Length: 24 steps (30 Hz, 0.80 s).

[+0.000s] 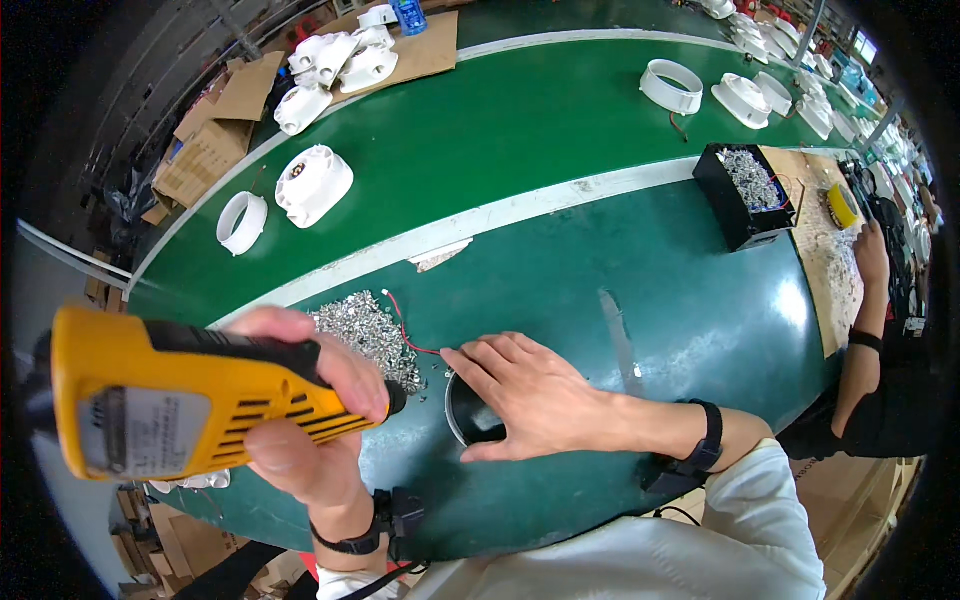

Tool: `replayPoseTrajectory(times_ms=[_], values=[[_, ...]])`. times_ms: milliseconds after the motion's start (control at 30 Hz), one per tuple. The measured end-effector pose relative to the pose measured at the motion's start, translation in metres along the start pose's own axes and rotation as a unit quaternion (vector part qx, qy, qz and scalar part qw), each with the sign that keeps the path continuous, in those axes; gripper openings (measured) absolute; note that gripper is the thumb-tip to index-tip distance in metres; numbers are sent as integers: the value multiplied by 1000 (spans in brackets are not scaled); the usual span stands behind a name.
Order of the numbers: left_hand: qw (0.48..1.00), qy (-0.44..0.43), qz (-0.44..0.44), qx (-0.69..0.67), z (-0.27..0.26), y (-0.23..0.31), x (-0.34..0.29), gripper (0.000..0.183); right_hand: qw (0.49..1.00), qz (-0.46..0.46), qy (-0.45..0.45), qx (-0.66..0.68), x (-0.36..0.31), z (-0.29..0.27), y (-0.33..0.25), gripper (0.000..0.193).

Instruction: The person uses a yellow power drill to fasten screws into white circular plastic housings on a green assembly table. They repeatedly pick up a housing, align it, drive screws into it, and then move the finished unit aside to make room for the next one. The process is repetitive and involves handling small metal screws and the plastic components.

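My left hand (310, 420) is closed round the handle of a yellow and black power screwdriver (225, 400), raised above the bench at the left. The tool's tip is hidden in this view. Over a round part with a dark inside and a pale rim (456, 415), my right hand (530, 400) spans the top, fingers at the far edge and thumb at the near edge. The hand covers much of the part. A red wire (405, 325) with a small white connector runs from beside my fingertips toward a heap of small metal pieces (365, 335).
Beyond the green bench (560, 500), a white strip (480, 215) borders a green belt. On the belt lie a white housing (315, 187) and white rings (242, 223). At the right stand a black bin of metal pieces (735, 215), yellow tape (843, 206) and another person's arm (868, 315).
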<state>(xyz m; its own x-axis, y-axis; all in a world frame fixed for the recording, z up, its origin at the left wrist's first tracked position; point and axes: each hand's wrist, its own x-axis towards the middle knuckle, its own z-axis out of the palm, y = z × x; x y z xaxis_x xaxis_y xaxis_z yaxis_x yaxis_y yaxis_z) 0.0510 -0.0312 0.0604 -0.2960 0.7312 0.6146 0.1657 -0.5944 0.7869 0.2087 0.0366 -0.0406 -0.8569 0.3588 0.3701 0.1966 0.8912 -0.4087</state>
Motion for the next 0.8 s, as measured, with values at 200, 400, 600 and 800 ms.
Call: replayPoseTrajectory(times_ms=[200, 400, 600, 800], values=[[994, 44, -99, 4, -26, -6, -51, 71, 999, 12, -20, -34, -1, -11, -20, 105], [994, 80, -70, -4, -31, -23, -74, 68, 993, 62, -64, -79, -1, -22, -17, 99], [994, 65, -83, -27, -37, -20, -81, 68, 993, 53, -33, -99, 12, -73, 10, 90], [994, 78, -70, 24, -36, -19, -83, 67, 973, 130, 86, -173, 12, -74, 29, 57]])
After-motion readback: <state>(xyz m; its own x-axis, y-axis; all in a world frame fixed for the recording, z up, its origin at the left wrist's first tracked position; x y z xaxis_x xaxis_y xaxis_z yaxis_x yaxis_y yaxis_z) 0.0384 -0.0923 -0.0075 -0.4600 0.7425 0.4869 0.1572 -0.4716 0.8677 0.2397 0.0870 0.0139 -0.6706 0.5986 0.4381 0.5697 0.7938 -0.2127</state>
